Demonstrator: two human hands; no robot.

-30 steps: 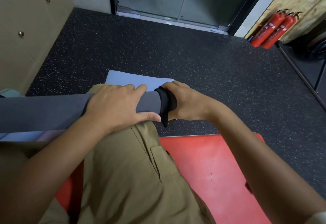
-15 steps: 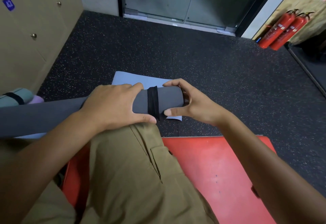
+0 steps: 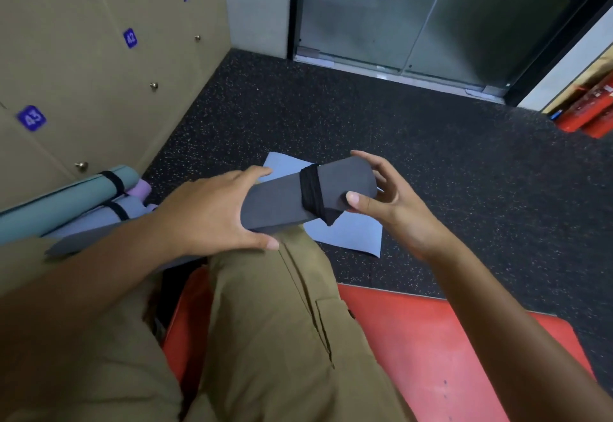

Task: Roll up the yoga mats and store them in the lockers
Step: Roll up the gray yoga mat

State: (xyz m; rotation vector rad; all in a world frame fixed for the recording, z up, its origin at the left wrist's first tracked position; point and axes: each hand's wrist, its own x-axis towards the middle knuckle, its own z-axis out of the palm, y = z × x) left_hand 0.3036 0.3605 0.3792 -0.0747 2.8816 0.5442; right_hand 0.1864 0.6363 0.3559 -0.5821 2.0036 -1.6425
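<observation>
The rolled grey mat [image 3: 278, 201], bound by a black strap [image 3: 311, 194], lies across the person's knee above speckled black floor [image 3: 431, 162]. The left hand [image 3: 205, 215] grips its middle; the right hand [image 3: 388, 202] pinches its end. Tan lockers [image 3: 83, 66] stand left of it.
</observation>
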